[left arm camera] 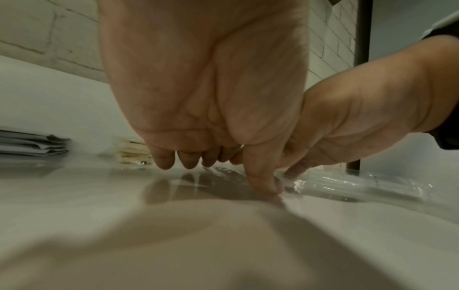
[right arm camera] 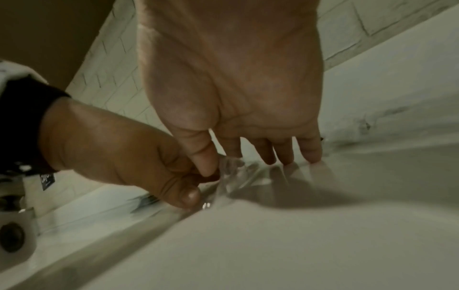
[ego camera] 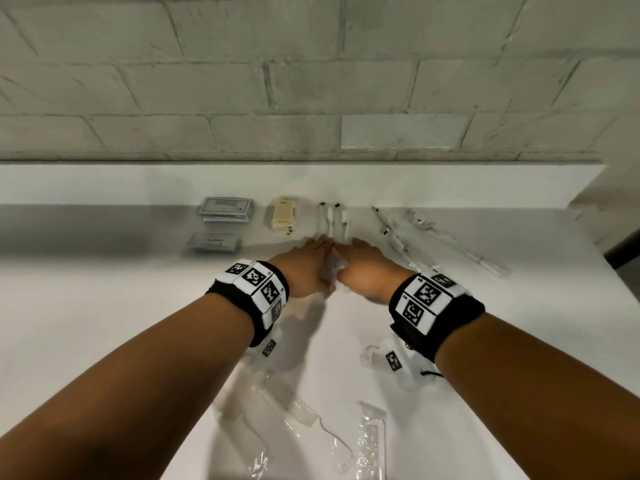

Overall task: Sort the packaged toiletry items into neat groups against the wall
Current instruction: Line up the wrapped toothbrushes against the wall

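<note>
Item: clear-wrapped packet (ego camera: 332, 268), on the desk (ego camera: 104, 306), short of the wall (ego camera: 311, 81). Right hand (ego camera: 367, 271) spread, fingertips (right arm camera: 310, 157) pressing the wrap. Left hand (ego camera: 304, 268): thumb on it; pinching or not, we cannot tell. Hazard, we judge: slick film slips, scattering the white wrapped group (ego camera: 334, 220) nearer the wall.

Lying along the grey brick wall (ego camera: 242, 81), left to right: stacked grey paper packets (ego camera: 227, 209), cream soft packets (ego camera: 284, 218), white pieces in clear film (ego camera: 332, 220), clear-wrapped sticks (ego camera: 398, 233). Sitting before the stack: another grey paper packet (ego camera: 214, 242). Meeting before the white pieces: left hand (ego camera: 304, 268), right hand (ego camera: 370, 271), crumpled clear film wrapper (ego camera: 332, 268) between. Lying nearest: white film-wrapped comb (ego camera: 294, 407), left of a long clear packet (ego camera: 372, 441).
</note>
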